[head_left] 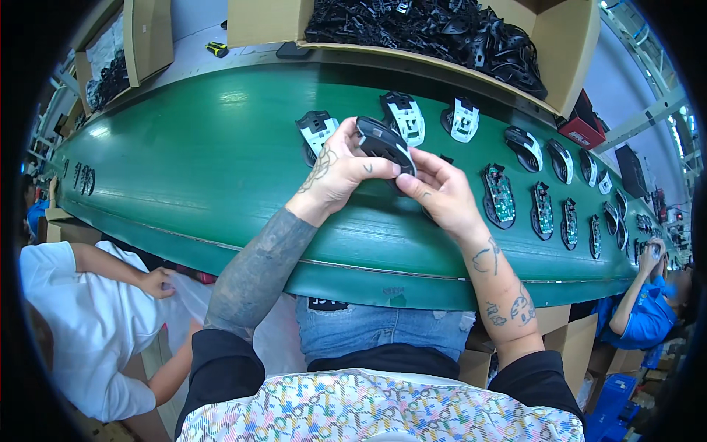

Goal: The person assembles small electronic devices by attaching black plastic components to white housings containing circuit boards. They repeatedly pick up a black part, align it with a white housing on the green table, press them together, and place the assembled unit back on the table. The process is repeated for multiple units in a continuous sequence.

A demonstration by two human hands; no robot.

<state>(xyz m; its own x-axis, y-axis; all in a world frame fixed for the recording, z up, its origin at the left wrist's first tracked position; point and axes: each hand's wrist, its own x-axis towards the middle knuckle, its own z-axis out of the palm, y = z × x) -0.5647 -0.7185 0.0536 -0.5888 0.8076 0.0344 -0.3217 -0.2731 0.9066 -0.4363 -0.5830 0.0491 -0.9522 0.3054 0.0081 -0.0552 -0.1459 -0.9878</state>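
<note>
Above the green conveyor belt (213,184), a black computer mouse (384,141) is held tilted between my two hands. My left hand (340,171) grips its left side, the thumb laid across its near part. With thumb and fingers, my right hand (446,193) grips its lower right end. The underside of the mouse is hidden. Just behind my left hand lies a black-and-white mouse part (317,130), partly covered by it. Two similar parts, one (405,121) and another (463,120), lie farther back. Right of my right hand sits a mouse base with a green circuit board (500,197).
Several more circuit-board bases (543,211) and black-and-white mice (524,147) line the belt's right side. Behind it stands a cardboard box (567,44) of black plastic parts. A red-and-black box (584,125) is at the back right. One co-worker (96,317) handles clear plastic; another (644,313) works right.
</note>
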